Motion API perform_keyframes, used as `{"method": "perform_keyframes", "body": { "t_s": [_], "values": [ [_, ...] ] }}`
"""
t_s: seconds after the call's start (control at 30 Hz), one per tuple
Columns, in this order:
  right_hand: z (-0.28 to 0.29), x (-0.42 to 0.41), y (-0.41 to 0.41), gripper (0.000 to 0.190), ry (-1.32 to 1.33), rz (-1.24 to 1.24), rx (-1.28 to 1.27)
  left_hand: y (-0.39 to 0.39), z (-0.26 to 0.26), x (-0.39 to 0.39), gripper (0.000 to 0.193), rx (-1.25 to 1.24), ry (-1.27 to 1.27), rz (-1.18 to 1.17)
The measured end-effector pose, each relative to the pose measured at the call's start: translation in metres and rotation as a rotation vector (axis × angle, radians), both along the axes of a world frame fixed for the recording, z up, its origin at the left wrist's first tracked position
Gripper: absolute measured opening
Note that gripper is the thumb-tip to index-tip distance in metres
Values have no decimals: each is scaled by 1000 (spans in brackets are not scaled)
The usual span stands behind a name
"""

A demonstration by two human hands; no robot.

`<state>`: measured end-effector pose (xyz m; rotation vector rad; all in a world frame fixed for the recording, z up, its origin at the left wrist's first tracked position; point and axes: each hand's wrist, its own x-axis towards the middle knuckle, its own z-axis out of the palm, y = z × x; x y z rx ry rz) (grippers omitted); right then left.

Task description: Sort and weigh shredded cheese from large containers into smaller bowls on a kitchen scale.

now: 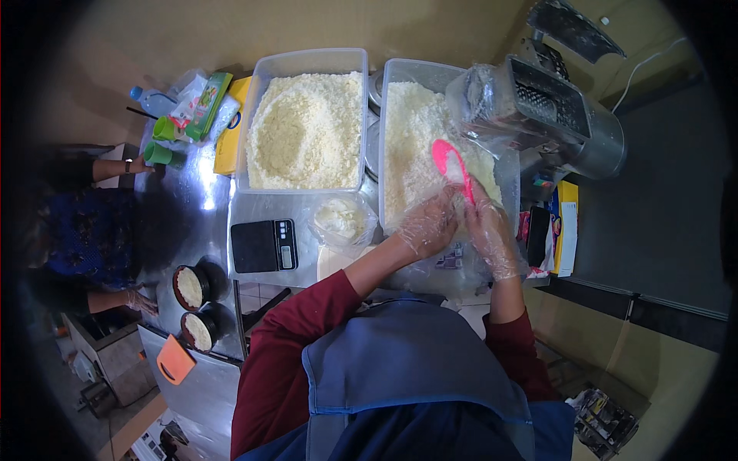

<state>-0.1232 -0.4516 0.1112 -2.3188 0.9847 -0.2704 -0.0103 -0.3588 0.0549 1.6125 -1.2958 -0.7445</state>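
Observation:
My right hand, in a clear plastic glove, holds a pink plastic spoon by its handle. White matter lies on the spoon. My left hand, gloved likewise, has its fingertips close against the handle; whether it grips anything is hidden. Both hands are over the near part of a clear plastic bin of white grated food, perhaps cheese. To its left is a second clear bin with similar food, hollowed on the left. An open plastic bag of white food sits below that bin.
An electric grater, partly wrapped in plastic, overhangs the right bin. A black digital scale lies at left. Beyond are two round dark pans with white food, an orange cutting board, green cups and a co-worker's gloved hand.

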Motion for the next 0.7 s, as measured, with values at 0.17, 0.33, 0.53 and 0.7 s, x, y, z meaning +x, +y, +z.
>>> {"method": "perform_keyframes", "body": {
  "t_s": [0.17, 0.33, 0.53, 0.7],
  "values": [
    [-2, -12, 5, 44, -18, -7, -12, -10, -32, 0, 49, -111, -313, 166],
    [-6, -9, 8, 43, 33, 20, 15, -12, -31, 3, 43, -22, -189, -50],
    [-11, -24, 18, 48, 202, 40, -149, -24, -18, 6, 37, 34, 335, -3],
    [10, -22, 25, 48, 295, 12, -163, -20, -15, 20, 40, 101, 1102, 59]
  ]
}}
